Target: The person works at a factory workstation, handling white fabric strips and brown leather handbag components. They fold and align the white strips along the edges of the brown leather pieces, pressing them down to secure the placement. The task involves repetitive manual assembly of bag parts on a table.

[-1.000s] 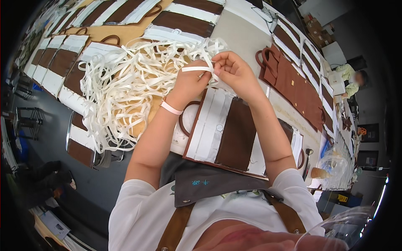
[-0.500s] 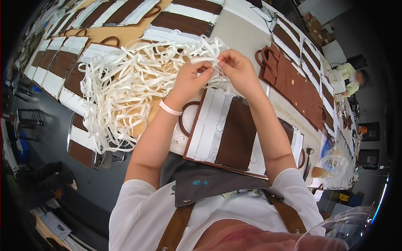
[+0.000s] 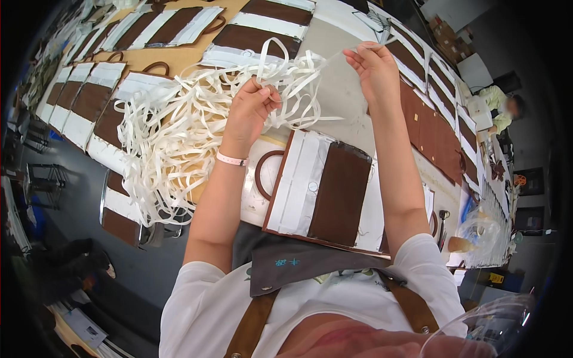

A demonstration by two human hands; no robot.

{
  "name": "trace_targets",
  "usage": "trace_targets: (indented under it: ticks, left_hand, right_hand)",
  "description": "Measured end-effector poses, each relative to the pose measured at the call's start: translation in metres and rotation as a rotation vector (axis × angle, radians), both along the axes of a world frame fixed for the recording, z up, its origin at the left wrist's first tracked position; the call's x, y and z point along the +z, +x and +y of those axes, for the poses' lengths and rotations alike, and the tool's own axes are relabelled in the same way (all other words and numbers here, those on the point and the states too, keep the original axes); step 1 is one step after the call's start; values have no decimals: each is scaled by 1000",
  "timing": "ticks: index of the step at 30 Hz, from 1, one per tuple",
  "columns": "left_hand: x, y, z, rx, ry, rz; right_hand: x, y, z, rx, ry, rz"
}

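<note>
We've got one white strip (image 3: 310,68) stretched between both hands above the table (image 3: 334,89). Left hand (image 3: 253,107) is closed, pinching the strip right at the edge of the tangled pile of white strips (image 3: 173,137). Right hand (image 3: 373,65) is raised, fingertips pinched on the strip's far end. The brown-and-white panel (image 3: 325,185) lies flat just below our forearms. To do this cleanly, we should keep the left pinch low at the pile so neighbouring strips don't lift, pull with the right along the strip's length rather than sideways, and ease off if loops snag; yanking will likely tighten the tangle.
</note>
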State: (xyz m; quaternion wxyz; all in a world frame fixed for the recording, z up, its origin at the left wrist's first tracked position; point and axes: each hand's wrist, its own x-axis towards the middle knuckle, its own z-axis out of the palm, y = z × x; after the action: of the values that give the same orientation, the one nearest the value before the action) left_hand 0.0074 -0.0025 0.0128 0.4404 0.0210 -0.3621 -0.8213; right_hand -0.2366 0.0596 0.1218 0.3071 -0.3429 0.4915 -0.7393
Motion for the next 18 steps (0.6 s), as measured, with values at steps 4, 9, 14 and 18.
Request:
trace_targets:
  ticks: [4, 9, 14, 18]
  left_hand:
    - [-4, -1, -1, -110, -86, -54]
    - [2, -6, 9, -38, -59, -131]
    - [7, 4, 3, -202, 39, 184]
    - [-1, 3, -3, -87, 56, 96]
  right_hand:
    - [3, 15, -5, 309, 20, 142]
    - [-27, 71, 28, 532, 265, 469]
    - [-27, 73, 46, 526, 481, 863]
    - [-22, 75, 54, 528, 410, 860]
